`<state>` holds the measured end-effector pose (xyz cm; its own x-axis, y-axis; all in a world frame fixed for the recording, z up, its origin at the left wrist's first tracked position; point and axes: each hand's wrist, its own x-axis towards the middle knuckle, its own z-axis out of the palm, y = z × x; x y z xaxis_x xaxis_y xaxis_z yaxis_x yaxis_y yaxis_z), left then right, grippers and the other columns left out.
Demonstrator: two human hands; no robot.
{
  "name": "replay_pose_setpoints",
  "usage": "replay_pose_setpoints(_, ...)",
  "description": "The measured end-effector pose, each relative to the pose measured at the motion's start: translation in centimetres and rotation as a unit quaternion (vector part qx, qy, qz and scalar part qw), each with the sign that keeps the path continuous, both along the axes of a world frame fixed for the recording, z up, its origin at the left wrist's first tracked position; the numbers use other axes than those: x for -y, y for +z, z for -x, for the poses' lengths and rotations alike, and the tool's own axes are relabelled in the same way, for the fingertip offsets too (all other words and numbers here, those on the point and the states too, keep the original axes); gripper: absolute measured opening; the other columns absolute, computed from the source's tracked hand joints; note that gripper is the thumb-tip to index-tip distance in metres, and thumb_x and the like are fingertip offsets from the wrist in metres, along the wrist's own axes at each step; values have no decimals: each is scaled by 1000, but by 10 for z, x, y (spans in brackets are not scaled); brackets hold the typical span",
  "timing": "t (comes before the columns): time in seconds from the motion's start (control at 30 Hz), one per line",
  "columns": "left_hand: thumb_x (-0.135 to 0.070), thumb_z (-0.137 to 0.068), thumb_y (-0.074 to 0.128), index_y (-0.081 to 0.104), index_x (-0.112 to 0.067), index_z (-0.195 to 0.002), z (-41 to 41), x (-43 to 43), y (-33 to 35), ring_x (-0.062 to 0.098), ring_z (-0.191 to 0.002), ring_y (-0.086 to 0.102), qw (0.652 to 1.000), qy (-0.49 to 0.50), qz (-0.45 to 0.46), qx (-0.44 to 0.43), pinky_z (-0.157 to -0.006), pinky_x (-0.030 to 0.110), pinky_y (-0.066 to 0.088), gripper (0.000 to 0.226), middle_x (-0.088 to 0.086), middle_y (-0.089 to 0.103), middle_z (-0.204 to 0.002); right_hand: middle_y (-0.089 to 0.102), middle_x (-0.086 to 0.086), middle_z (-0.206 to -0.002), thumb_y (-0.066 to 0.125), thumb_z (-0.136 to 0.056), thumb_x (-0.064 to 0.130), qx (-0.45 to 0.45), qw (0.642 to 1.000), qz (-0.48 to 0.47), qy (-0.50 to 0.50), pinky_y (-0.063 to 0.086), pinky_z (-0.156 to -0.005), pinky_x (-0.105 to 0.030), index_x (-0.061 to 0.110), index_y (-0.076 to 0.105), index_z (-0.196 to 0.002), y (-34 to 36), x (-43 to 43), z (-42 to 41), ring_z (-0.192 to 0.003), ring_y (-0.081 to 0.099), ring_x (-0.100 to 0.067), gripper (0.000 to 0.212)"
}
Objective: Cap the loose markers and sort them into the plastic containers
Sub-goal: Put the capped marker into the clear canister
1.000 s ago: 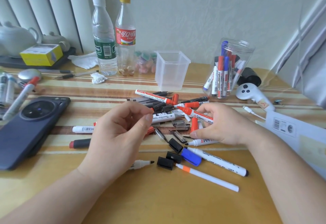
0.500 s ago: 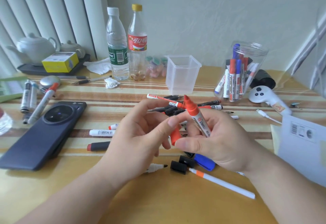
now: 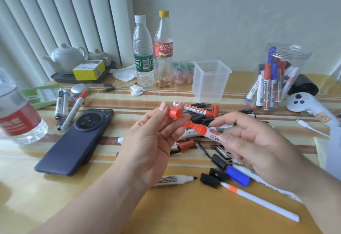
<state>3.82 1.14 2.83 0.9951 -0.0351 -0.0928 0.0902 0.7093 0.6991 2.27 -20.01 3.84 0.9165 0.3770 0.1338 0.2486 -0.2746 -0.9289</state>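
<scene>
Marker: white-barrelled marker with an orange-red tip end [image 3: 202,130] — uncapped, held in the air over the middle of the yellow striped worktop [image 3: 184,215], tip pointing left.
Cap: short orange-red plastic cap [image 3: 175,113], just above and left of the marker's tip.
Left hand [image 3: 151,141]: pinches the cap between thumb and fingertips.
Right hand [image 3: 258,147]: holds the marker's barrel, index finger stretched out.
Loose pile: heap of black and red markers [image 3: 198,118] under the hands, mid-worktop.
Containers: square translucent plastic tub [image 3: 210,80] by the far edge; round clear plastic jar [image 3: 287,56] of capped red and blue markers toward the far right corner.
Other: dark blue phone [image 3: 77,139] — flat, toward the left edge.
</scene>
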Motion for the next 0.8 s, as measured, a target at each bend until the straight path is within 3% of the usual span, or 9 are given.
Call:
replay_pose_setpoints(0.07, -23, -82, 68, 68, -10, -91, 0, 1, 0, 24, -85, 76, 1000, -2, -5, 0, -66, 26, 61, 16, 14, 76, -103, 48, -11, -62, 58, -89, 37, 20, 1000, 13, -8, 31, -50, -15, 35, 66, -107, 0, -1, 1, -54, 35, -16, 20)
replay_pose_setpoints(0.2, -23, -79, 70, 76, -16, -75, 1, 1, -2, 21, -76, 75, 1000, -2, -25, 13, -64, 25, 60, 10, 13, 77, -97, 49, 2, -57, 58, -89, 33, 47, 998, -12, -31, 33, -52, -19, 25, 66, -101, -2, -1, 0, -55, 37, -16, 16)
replay_pose_setpoints(0.27, -21, -80, 70, 77, -18, -71, 2, 3, -3, 21, -75, 75, 999, -5, -38, 19, -65, 25, 60, 12, 15, 77, -97, 52, -1, -59, 59, -89, 34, 56, 998, -5, -38, 34, -53, -17, 26, 66, -95, -2, -1, 0, -55, 39, -11, 12)
replay_pose_setpoints(0.33, -19, -80, 70, 77, -18, -70, 3, 4, -5, 22, -77, 75, 998, -10, -55, 29, -66, 25, 60, 13, 16, 77, -98, 56, -4, -62, 60, -88, 35, 72, 996, 19, -47, 37, -54, -19, 29, 65, -91, -2, -1, 1, -56, 42, -10, 9)
replay_pose_setpoints(0.47, -19, -74, 73, 71, -11, -83, 3, 7, -11, 27, -85, 75, 992, -6, -111, 60, -75, 34, 61, 12, 18, 77, -100, 64, -3, -72, 62, -88, 38, 106, 991, 56, -62, 48, -66, -37, 32, 66, -91, -3, -4, 3, -67, 58, -19, 8)
replay_pose_setpoints(0.57, -19, -66, 78, 65, -9, -86, 6, 10, -13, 28, -84, 76, 985, -12, -148, 85, -77, 36, 62, 26, 21, 76, -98, 68, -3, -76, 70, -89, 37, 137, 987, 35, -74, 51, -69, -40, 32, 69, -89, -2, -5, 5, -70, 63, -20, 5)
replay_pose_setpoints(0.67, -20, -70, 81, 69, -10, -79, 6, 9, -13, 29, -81, 76, 984, -34, -151, 87, -75, 35, 62, 18, 23, 76, -99, 73, -3, -81, 75, -78, 27, 140, 987, -4, -77, 54, -67, -43, 31, 74, -90, -1, -2, 5, -71, 67, -24, 12)
replay_pose_setpoints(0.8, -42, -86, 65, 62, -8, -62, 4, 3, -11, 31, -73, 65, 989, -54, -117, 72, -67, 39, 56, 42, 20, 72, -89, 74, 6, -83, 84, -77, 22, 166, 985, 12, -45, 53, -68, -23, 31, 78, -90, 0, 0, 4, -77, 70, -16, 17)
